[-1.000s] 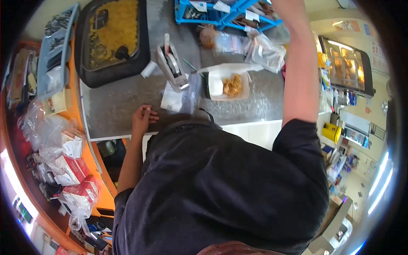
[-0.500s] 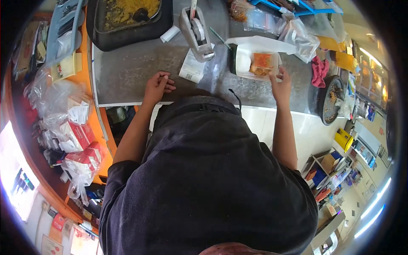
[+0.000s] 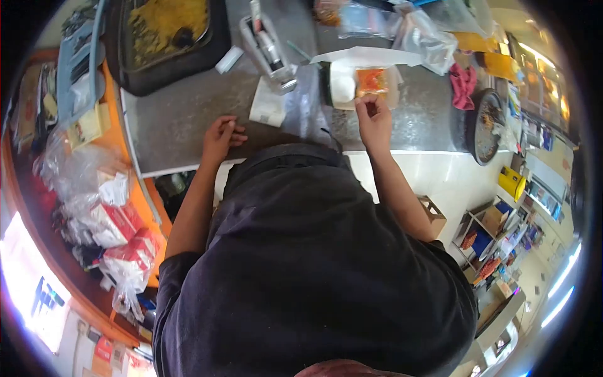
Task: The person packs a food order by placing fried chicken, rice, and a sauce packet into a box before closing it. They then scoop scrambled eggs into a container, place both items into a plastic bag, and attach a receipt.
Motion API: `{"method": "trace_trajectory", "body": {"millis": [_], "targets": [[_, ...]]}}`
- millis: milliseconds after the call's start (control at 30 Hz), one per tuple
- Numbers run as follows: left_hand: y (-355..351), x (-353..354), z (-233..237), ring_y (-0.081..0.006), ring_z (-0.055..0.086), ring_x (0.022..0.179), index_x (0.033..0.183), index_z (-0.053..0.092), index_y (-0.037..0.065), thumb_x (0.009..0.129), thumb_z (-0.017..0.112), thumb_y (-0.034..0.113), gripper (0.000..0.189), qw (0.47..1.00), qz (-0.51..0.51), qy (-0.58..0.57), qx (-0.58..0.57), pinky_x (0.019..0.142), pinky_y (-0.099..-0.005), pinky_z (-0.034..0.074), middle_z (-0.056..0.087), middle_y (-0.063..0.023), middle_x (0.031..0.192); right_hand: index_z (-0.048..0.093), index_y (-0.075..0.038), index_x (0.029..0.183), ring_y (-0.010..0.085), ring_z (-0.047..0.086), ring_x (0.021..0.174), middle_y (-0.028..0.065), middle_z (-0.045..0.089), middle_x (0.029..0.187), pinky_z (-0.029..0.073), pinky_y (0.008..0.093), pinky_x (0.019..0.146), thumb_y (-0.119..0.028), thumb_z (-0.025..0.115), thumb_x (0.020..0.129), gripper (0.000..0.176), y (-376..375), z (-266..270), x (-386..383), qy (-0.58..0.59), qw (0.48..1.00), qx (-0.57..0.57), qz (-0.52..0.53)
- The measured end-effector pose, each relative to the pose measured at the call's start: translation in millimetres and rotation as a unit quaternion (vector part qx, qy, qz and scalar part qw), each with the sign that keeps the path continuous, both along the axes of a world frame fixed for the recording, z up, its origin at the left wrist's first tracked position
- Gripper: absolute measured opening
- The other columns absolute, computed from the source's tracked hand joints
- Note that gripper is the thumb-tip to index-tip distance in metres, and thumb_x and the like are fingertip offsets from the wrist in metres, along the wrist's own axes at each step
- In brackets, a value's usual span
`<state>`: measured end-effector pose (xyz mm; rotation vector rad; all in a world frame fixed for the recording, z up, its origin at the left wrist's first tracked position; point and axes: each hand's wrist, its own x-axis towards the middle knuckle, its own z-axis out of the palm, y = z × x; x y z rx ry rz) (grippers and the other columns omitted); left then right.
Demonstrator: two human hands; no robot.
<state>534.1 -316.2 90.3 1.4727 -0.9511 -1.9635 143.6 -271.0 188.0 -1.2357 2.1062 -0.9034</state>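
An opened white takeaway box (image 3: 342, 88) stands on the grey metal counter, with a red-orange packet (image 3: 372, 81) and a white round item inside it. My right hand (image 3: 374, 116) is at the box's front edge, thumb and forefinger pinched at the packet's lower edge. Near the counter's front edge rests my left hand (image 3: 223, 135), fingers loosely curled and apart, holding nothing. Between the hands and further back lie a printed paper slip (image 3: 268, 108) and a grey tape dispenser (image 3: 267, 53).
A black tray of yellow food (image 3: 166, 31) is at the back left. Plastic bags (image 3: 427, 41), a pink cloth (image 3: 463, 86) and a round dark pan (image 3: 488, 129) sit to the right. Bags and red boxes (image 3: 118, 223) fill the left shelf.
My right hand has moved left, from the box's right side to its front edge at the packet. The view has shifted slightly. My left hand stays by the counter's front edge.
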Motion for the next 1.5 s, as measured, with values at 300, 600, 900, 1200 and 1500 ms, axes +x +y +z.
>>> {"method": "trace_trajectory", "body": {"millis": [300,600,900,1200,1500], "targets": [[-1.9,-0.2,4.2,-0.0215,0.072,0.078,0.125,0.055,0.0,0.104,0.052,0.021,0.03,0.999,-0.017,-0.033,-0.012,0.066,-0.0296,0.059,0.069,-0.0139,0.099,0.065,-0.006,0.111,0.0324,0.061,0.108,0.0114,0.065,0.113,0.049,0.0447,0.092,-0.006,0.062,0.081,0.031,-38.3,0.5,-88.9,0.393,0.871,0.005,0.295],[1.5,0.4,1.1,-0.0199,0.072,0.077,0.125,0.055,0.001,0.105,0.049,0.02,0.028,0.998,-0.016,-0.045,-0.034,0.066,-0.0287,0.058,0.069,-0.0135,0.098,0.062,-0.007,0.1,0.0293,0.062,0.096,0.0075,0.067,0.101,0.048,0.0423,0.084,-0.011,0.062,0.084,0.016,-50.2,-0.1,-124.6,0.428,0.825,0.011,0.369],[2.9,0.2,-0.5,-0.0184,0.071,0.076,0.125,0.055,0.002,0.105,0.049,0.022,0.029,0.997,-0.018,-0.062,-0.045,0.065,-0.0278,0.057,0.069,-0.0115,0.097,0.058,-0.003,0.101,0.0192,0.07,0.091,0.0113,0.069,0.1,0.059,0.0351,0.081,-0.007,0.055,0.096,0.006,-28.9,96.9,-61.4,-0.539,0.842,-0.007,-0.006],[2.0,-2.1,5.2,-0.0182,0.071,0.074,0.124,0.056,0.003,0.105,0.05,0.021,0.027,0.997,-0.017,-0.067,-0.044,0.064,-0.0277,0.057,0.068,-0.0105,0.096,0.053,0.001,0.105,0.0232,0.072,0.092,0.0132,0.067,0.102,0.063,0.0437,0.081,-0.005,0.054,0.097,0.009,0.6,185.0,1.7,-0.664,0.739,-0.056,0.097],[2.2,-2.7,5.4,-0.0188,0.071,0.075,0.123,0.055,0.003,0.105,0.05,0.02,0.025,0.995,-0.02,-0.084,-0.055,0.065,-0.0277,0.057,0.068,-0.0112,0.096,0.052,0.0,0.104,0.0217,0.071,0.091,0.0118,0.066,0.101,0.064,0.044,0.079,-0.004,0.055,0.096,0.009,0.8,196.0,2.9,-0.659,0.742,-0.053,0.113]]}}
